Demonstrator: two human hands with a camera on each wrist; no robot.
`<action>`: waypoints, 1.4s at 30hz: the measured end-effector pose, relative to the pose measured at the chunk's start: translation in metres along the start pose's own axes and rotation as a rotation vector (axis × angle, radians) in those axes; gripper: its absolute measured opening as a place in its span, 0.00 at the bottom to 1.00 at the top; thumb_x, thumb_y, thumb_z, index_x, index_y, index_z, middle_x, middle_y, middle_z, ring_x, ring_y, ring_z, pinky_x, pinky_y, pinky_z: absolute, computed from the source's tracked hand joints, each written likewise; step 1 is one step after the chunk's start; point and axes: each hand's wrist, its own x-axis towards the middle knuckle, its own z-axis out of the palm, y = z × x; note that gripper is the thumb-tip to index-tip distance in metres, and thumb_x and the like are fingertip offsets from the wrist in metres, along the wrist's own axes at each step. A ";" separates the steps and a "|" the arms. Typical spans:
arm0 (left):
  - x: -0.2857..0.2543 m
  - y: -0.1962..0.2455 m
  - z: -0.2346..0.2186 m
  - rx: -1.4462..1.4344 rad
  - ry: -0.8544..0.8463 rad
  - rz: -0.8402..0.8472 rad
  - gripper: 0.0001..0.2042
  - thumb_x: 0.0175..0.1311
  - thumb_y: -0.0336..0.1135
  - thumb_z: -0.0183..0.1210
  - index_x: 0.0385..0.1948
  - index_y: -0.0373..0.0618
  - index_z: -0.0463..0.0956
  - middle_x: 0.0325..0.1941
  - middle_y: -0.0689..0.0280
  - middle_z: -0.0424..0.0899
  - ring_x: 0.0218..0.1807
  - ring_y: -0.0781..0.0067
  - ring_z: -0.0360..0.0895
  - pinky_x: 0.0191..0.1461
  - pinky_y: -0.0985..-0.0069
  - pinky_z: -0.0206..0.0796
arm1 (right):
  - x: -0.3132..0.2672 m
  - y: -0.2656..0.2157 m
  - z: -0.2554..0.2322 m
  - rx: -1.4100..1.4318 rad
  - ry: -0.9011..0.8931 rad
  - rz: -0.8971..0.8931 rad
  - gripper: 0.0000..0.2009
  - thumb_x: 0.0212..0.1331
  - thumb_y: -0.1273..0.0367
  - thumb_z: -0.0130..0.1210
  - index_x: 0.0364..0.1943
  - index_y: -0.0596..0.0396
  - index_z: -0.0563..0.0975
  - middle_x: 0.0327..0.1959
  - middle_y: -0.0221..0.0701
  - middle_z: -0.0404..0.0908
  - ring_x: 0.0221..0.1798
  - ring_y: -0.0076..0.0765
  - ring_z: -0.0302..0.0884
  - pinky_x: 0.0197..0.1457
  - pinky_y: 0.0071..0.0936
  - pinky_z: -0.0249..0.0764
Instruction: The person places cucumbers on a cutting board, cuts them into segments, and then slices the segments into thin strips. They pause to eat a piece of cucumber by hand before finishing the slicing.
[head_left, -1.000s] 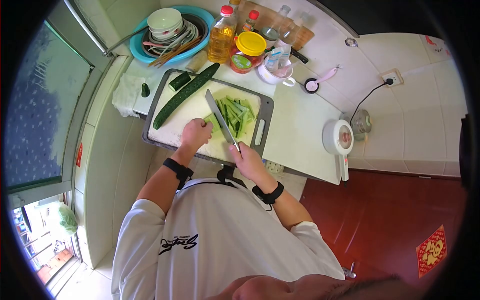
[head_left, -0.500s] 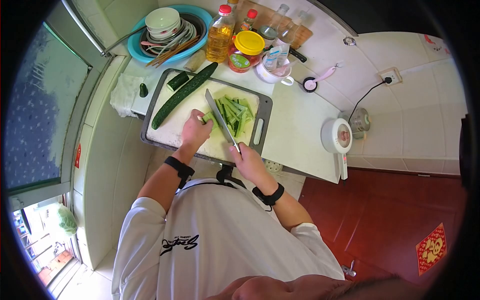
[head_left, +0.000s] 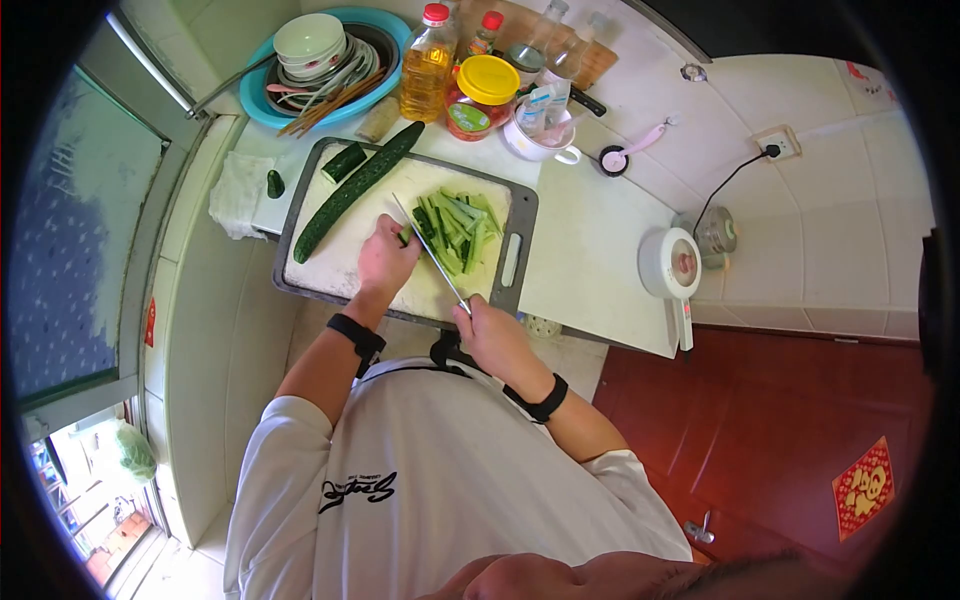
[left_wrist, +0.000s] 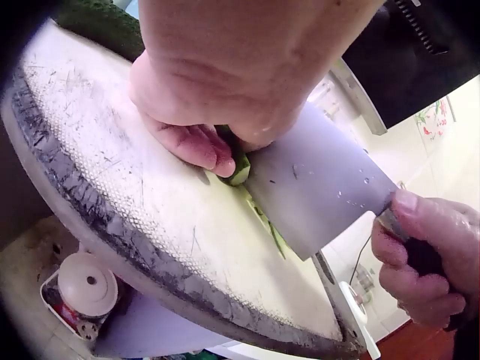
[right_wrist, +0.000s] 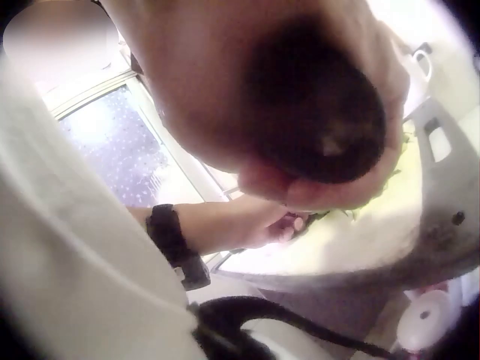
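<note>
My left hand [head_left: 388, 258] pinches a cucumber piece [left_wrist: 240, 174] against the cutting board [head_left: 322, 272], fingertips bent over it. My right hand [head_left: 497, 340] grips the dark handle of a cleaver [left_wrist: 322, 187]. Its broad wet blade stands on edge right beside the held piece, close to the left fingers. Just right of the blade lies a heap of cut cucumber strips [head_left: 465, 230]. A long cucumber [head_left: 350, 205] and a short cucumber chunk [head_left: 344, 162] rest on the board's left side. The left hand hides most of the held piece in the head view.
Behind the board stand a blue basin [head_left: 258, 95] of dishes, an oil bottle [head_left: 427, 75], a yellow-lidded jar [head_left: 478, 105] and a white cup [head_left: 535, 148]. A cucumber end [head_left: 274, 184] lies left of the board. A white pot [head_left: 668, 262] sits at the counter's right end.
The cleaver has shifted left toward the left hand, and its blade now looks thinner, more edge-on. The held cucumber piece shows less behind the left fingers. The head view has shifted slightly.
</note>
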 end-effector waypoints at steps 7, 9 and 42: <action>0.004 -0.010 0.006 -0.061 -0.005 0.023 0.16 0.57 0.41 0.63 0.40 0.43 0.70 0.25 0.58 0.82 0.32 0.51 0.82 0.38 0.58 0.73 | 0.033 0.013 0.019 0.147 0.063 -0.060 0.20 0.71 0.56 0.46 0.33 0.62 0.71 0.24 0.54 0.78 0.29 0.64 0.78 0.34 0.54 0.72; 0.002 -0.007 0.004 -0.065 0.008 0.015 0.16 0.57 0.41 0.62 0.40 0.43 0.70 0.25 0.57 0.82 0.32 0.50 0.82 0.38 0.58 0.72 | 0.029 0.010 0.014 0.150 0.047 -0.062 0.21 0.71 0.55 0.46 0.33 0.63 0.71 0.24 0.54 0.78 0.29 0.64 0.77 0.34 0.54 0.71; -0.001 -0.010 0.011 0.015 0.111 0.093 0.12 0.59 0.35 0.58 0.40 0.42 0.68 0.22 0.58 0.79 0.29 0.50 0.81 0.35 0.57 0.71 | 0.014 0.005 0.004 0.126 -0.024 -0.037 0.24 0.72 0.52 0.43 0.32 0.63 0.72 0.25 0.54 0.78 0.31 0.65 0.77 0.36 0.53 0.71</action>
